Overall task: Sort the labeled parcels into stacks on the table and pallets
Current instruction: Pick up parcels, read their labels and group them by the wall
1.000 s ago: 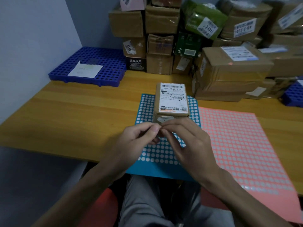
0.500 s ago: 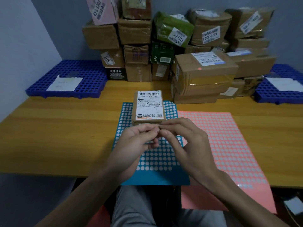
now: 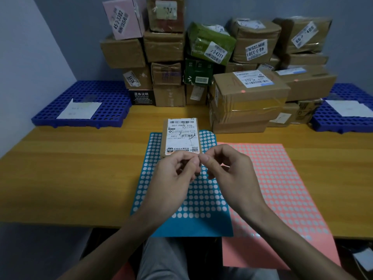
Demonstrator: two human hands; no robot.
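Table (image 3: 70, 178): wooden; everything below is carried on it.
Parcel stack (image 3: 165, 47): piled at the back wall, between the pallets.
Pallets: blue, one far left (image 3: 113, 98), one far right (image 3: 327, 122); a paper is laid on each.
Pink sheet (image 3: 282, 188): dotted, spread right of centre.
Blue sheet (image 3: 191, 225): dotted, just beside the pink.
Small parcel (image 3: 182, 136): laid label-up on the blue sheet's far end.
Left hand (image 3: 171, 178): thumb and forefinger pressed into a pinch.
Right hand (image 3: 232, 174): likewise pinched, fingertips met with the left's at the parcel's near edge.
Pinched item: too small to be made out; a dot sticker is judged likely.
Step advice: sticker should be freed cleanly, pressed flat clear of the barcodes, then the parcel carried to its matching stack.
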